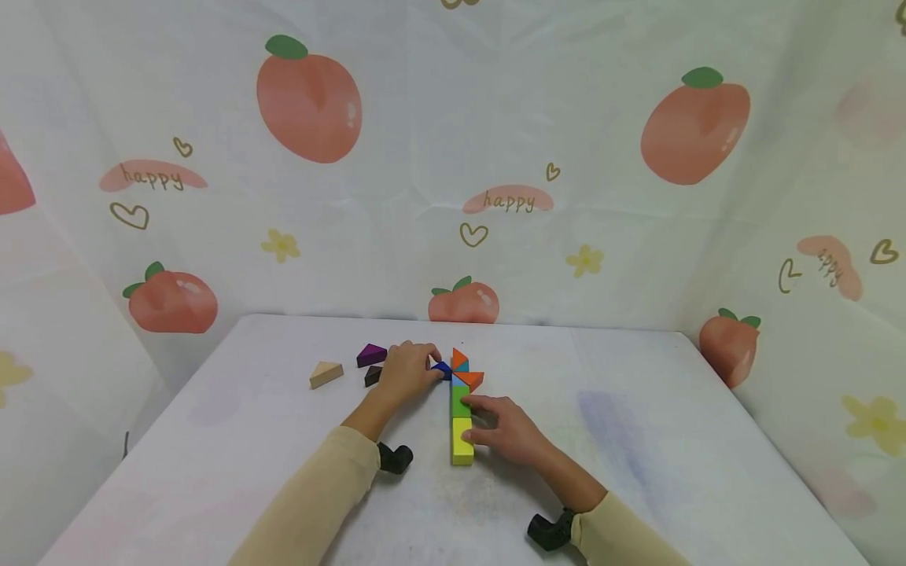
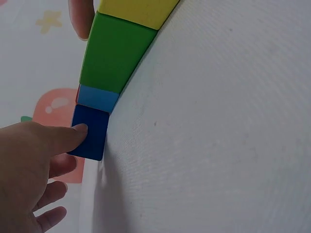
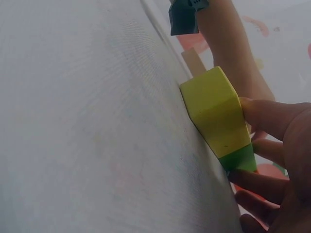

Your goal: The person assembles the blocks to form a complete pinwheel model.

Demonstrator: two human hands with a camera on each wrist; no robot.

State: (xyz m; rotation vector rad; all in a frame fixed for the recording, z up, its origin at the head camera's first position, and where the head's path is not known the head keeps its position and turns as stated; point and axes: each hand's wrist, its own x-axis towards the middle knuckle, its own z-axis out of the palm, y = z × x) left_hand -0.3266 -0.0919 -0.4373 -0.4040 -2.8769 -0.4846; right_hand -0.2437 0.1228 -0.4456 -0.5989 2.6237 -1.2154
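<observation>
My left hand pinches a dark blue triangular block, its thumb against the near face. That block meets the light blue piece at the far end of a row. Toward me the row continues with a green block and a yellow block. Beside the row my right hand has its thumb touching the yellow block and fingertips at the green one, fingers loosely extended. An orange triangle with a teal triangle stands beyond, and another orange triangle points right.
Left of the row lie a purple triangular block, a black block partly hidden by my left hand, and a plain wood triangular block. A white cloth covers the table. Behind it hangs a peach-printed curtain.
</observation>
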